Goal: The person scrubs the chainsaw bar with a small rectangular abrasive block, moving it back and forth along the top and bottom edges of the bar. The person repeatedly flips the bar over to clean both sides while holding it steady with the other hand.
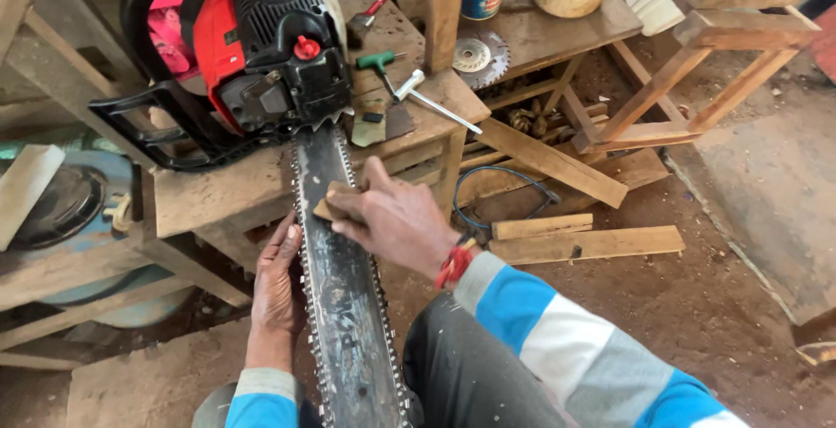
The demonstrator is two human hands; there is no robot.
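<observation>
1. Gripping a small brown wooden block [329,204], our right hand [394,217] is pressing it on the long grey steel chainsaw bar [348,306].
2. Our left hand [277,284] is lying open-fingered against that bar's left edge.
3. We are seeing the red-and-black chainsaw engine body [252,53] sitting beyond the bar on a worn wooden bench [218,193].

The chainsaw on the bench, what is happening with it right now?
A person has a red and black chainsaw resting on a worn wooden bench, its long grey guide bar pointing toward them. The right hand presses a small wooden block against the bar near the engine. The left hand lies flat along the bar's left edge, beside the chain.
</observation>
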